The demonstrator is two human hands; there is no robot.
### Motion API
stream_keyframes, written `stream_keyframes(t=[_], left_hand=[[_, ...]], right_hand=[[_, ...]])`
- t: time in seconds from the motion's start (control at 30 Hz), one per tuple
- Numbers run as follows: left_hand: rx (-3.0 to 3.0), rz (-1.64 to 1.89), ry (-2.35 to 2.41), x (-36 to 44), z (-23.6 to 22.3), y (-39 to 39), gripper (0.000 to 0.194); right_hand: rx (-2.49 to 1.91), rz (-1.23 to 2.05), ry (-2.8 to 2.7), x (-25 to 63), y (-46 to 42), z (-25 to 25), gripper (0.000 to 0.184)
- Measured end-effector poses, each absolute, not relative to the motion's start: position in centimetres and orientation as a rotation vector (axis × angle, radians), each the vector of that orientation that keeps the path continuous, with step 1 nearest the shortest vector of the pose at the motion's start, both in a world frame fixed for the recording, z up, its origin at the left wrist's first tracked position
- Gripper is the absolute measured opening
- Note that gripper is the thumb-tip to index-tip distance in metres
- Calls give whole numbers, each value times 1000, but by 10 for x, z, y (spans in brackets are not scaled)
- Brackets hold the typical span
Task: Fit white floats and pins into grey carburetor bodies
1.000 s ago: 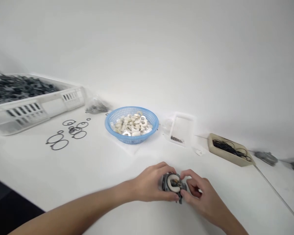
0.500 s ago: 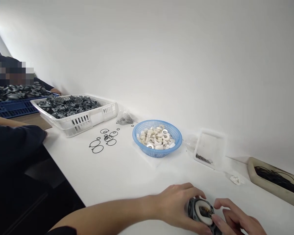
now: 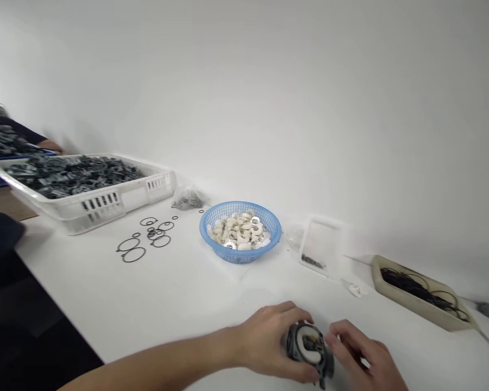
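Observation:
My left hand (image 3: 269, 339) is wrapped around a dark grey housing (image 3: 328, 363), fingers behind it and thumb along its near side. A white C-shaped piece (image 3: 305, 352) sits in the housing, with small brass-coloured parts in its opening. My right hand (image 3: 364, 353) is at the housing's right edge, its thumb and forefinger drawn together. Whether anything is between those fingertips is too small to make out. Beyond my hands stands a blue plastic basket (image 3: 239, 259) filled with white C-shaped pieces (image 3: 244, 231).
Black rings (image 3: 133, 254) lie on the white table (image 3: 179, 304). Farther left, a white crate (image 3: 101, 203) holds many dark parts, with a bag (image 3: 187, 198) beside it. Rightward are a white tray (image 3: 321, 244) and a beige tray (image 3: 415, 304) of black rings. A co-worker's arm (image 3: 28, 133) shows far left.
The view has swung right, so everything appears shifted left and more of the beige tray shows. My right finger has moved from the white piece to the housing's right edge.

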State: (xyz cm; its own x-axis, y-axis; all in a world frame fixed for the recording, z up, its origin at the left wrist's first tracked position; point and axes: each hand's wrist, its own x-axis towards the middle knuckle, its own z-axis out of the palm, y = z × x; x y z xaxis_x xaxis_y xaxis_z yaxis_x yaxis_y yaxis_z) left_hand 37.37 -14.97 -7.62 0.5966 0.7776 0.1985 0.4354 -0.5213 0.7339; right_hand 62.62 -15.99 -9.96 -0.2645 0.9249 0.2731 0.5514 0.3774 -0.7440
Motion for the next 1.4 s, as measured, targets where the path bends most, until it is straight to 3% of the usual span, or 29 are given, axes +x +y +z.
stream_keyframes(t=[0.3,0.53,0.87,1.03,1.3,1.4], left_hand=[[2146,639,957,375,-69,-150,57],[2130,639,942,375,-69,-149,56],[2139,664,921,375,-69,-150,55],[2130,648,929,374,-70,-150,56],[2151,588,945,374,-64,-150,54],[2189,497,968,369,-53,-146,68]], right_hand=[[-1204,844,-1918,614,-168,-87,49],[-1234,903,-1945,615,-171,-83,48],[-1188,930,-2030,617,-176,-79,17],[-1224,933,-2040,617,-177,-81,27],[-1220,870,-2045,614,-175,-79,24],[-1233,851,-2061,613,-175,-78,22]])
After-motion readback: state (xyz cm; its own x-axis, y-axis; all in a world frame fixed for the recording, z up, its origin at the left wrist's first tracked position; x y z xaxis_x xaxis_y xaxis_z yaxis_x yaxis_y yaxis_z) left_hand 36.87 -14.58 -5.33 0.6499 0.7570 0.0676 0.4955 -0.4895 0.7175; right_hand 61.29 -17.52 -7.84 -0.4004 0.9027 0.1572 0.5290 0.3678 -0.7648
